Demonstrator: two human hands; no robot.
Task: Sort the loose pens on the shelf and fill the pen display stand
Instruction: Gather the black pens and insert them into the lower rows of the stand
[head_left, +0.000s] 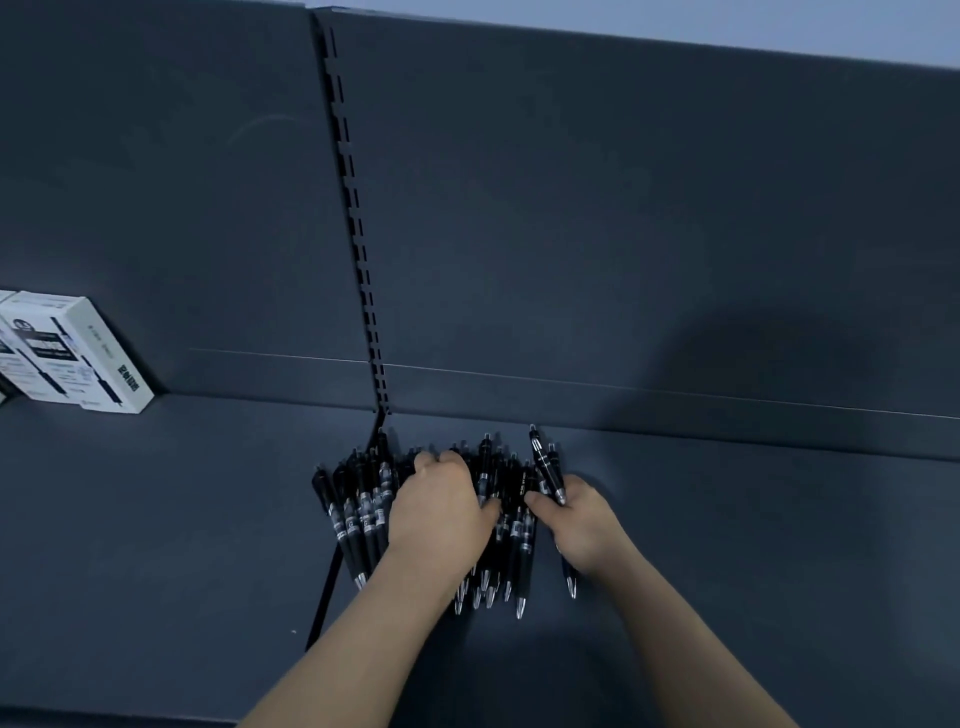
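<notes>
Black pens (363, 514) lie heaped on the dark shelf (156, 519) against its back panel. My left hand (441, 512) presses flat on them; my right hand (582, 525) pinches a few pens.

Pens (363, 514) lie mid-shelf (182, 519) near the back panel (623, 234); box (72, 353) far left.

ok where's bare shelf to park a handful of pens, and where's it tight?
Free: the shelf right of the right hand out to the frame edge, and the stretch between the white boxes and the pen pile. Also bare in front of the pen tips. Crowded: the pile itself under the left hand, running back to the rear panel.
</notes>
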